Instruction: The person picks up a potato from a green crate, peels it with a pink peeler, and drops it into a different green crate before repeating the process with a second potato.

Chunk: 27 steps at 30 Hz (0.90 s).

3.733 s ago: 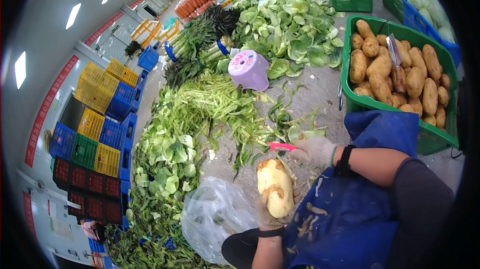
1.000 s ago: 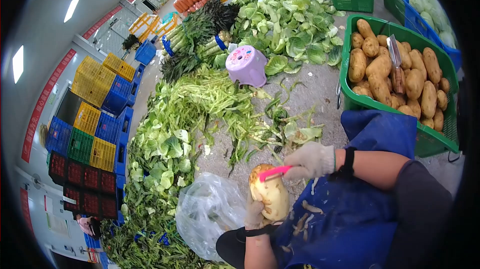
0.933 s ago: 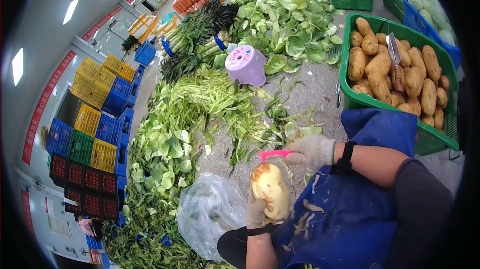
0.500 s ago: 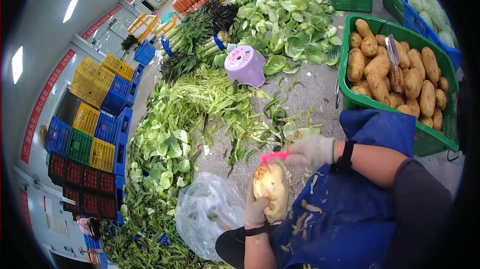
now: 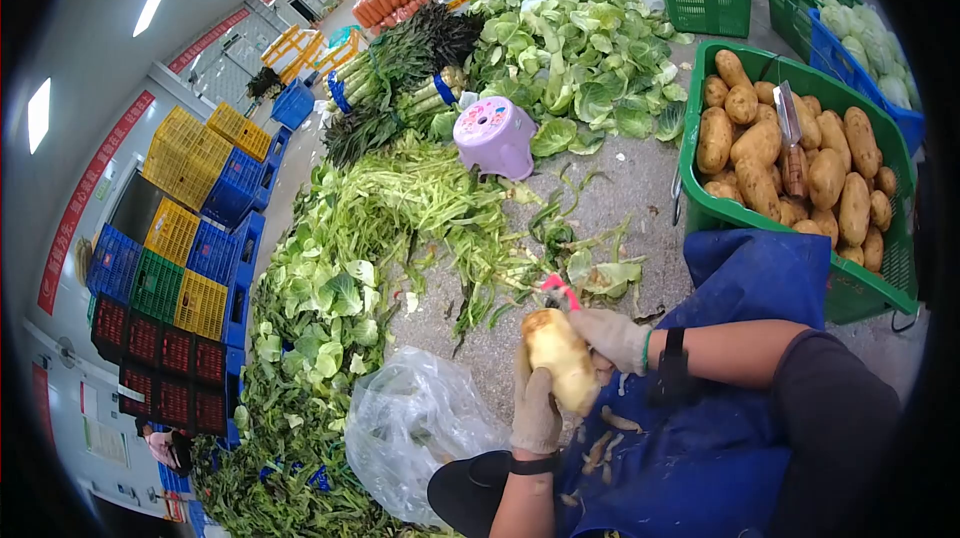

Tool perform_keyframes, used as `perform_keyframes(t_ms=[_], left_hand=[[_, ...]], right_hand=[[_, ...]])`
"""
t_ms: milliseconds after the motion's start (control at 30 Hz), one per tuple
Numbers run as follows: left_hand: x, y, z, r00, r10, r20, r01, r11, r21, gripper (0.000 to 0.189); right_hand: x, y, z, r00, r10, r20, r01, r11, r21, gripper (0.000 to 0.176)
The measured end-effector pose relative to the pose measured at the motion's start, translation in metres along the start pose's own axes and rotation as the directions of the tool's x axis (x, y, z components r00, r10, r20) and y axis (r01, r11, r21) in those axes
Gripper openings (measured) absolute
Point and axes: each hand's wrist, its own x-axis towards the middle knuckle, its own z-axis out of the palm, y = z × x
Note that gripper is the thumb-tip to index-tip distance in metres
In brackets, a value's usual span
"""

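A mostly peeled, pale yellow potato (image 5: pixel 561 360) with brown skin at its upper end is gripped by my gloved left hand (image 5: pixel 536 408) from the left and below. My gloved right hand (image 5: pixel 615 338) is closed round a peeler (image 5: pixel 562 292); its pink-red end sticks out beyond the fingers, while its handle is hidden in the palm. The right hand is close against the potato's right side. Below, potato peelings (image 5: pixel 600 450) lie on the blue apron (image 5: pixel 680 438) over my lap.
A green crate (image 5: pixel 690 163) of unpeeled potatoes stands at the right, with a knife (image 5: pixel 791 138) lying on them. Ahead are a purple stool (image 5: pixel 497 138) and heaped cabbage leaves (image 5: pixel 580 48). Vegetable trimmings (image 5: pixel 310 338) and a clear plastic bag (image 5: pixel 420 428) lie left.
The potato has tilted and shifted slightly right in my left hand. My right hand with the peeler has moved down along the potato's right side, and the peeler's angle has turned.
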Motion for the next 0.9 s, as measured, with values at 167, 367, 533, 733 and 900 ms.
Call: perform_keyframes(t_ms=[167,367,533,733,900], left_hand=[[-0.002,-0.02,-0.014,0.952,-0.11,0.286,0.175,0.961,-0.213,0.06],[-0.01,-0.01,-0.024,0.954,-0.174,0.245,0.261,0.884,-0.388,0.07],[-0.012,0.004,-0.024,0.951,-0.122,0.285,0.196,0.948,-0.25,0.079],[-0.012,0.004,-0.023,0.97,-0.15,0.191,0.176,0.977,-0.123,0.073],[-0.007,-0.002,-0.021,0.992,-0.121,0.045,0.118,0.991,0.066,0.072]], right_hand=[[-0.025,0.002,0.004,0.894,-0.439,0.088,0.444,0.846,-0.295,0.034],[-0.039,-0.054,-0.001,0.844,-0.525,0.11,0.406,0.491,-0.77,0.044],[-0.027,-0.06,-0.027,0.859,-0.475,0.193,0.403,0.392,-0.827,0.04],[-0.03,-0.062,-0.012,0.895,-0.386,0.224,0.354,0.308,-0.883,0.038],[-0.034,-0.057,-0.009,0.739,-0.551,0.389,0.593,0.256,-0.763,0.039]])
